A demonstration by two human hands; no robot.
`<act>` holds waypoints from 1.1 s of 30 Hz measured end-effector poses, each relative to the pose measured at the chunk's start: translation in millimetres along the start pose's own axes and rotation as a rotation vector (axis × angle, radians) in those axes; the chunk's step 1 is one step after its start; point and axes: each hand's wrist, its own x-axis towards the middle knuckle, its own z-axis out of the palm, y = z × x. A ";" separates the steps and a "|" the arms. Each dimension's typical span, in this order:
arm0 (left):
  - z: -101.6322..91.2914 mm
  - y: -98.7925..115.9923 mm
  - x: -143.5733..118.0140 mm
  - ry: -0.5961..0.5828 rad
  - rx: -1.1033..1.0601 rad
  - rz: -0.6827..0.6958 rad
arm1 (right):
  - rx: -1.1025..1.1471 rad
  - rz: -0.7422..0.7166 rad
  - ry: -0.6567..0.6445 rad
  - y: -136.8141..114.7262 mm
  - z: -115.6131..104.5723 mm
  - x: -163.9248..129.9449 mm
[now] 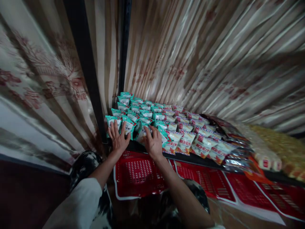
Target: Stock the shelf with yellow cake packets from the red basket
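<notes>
My left hand rests with its fingers spread on two teal-and-white snack bags at the left end of the front row. To its right, my right hand has its fingers curled on another teal snack bag, which leans at a tilt. The thumb and fingertips touch that bag near its top. Behind both hands, several more teal bags stand upright in close rows. White snack bags with striped tops adjoin them on the right.
Red perforated baskets sit below the shelf's front edge. Dark and silvery packages and yellowish packed goods lie farther right. A black upright post rises at left, and a pleated patterned curtain hangs behind the bags.
</notes>
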 end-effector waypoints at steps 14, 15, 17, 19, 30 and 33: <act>5.8 1.3 -1.6 -0.051 0.053 0.008 | 0.158 -0.135 0.052 2.7 5.3 5.3; 5.4 0.9 -1.4 -0.062 0.052 0.033 | 0.164 -0.133 0.058 0.6 7.8 6.0; 5.0 -0.5 -1.5 -0.080 0.046 0.077 | 0.183 -0.127 0.054 -1.4 11.5 6.1; 5.3 -2.0 -2.1 -0.075 0.039 0.096 | 0.199 -0.121 0.047 -0.8 13.0 4.5; -4.6 6.3 -5.1 -0.102 -0.056 0.167 | 0.120 -0.092 -0.025 3.2 2.2 -5.3; -6.5 5.7 -5.3 -0.110 -0.065 0.175 | 0.096 -0.081 -0.046 0.1 -2.7 -7.5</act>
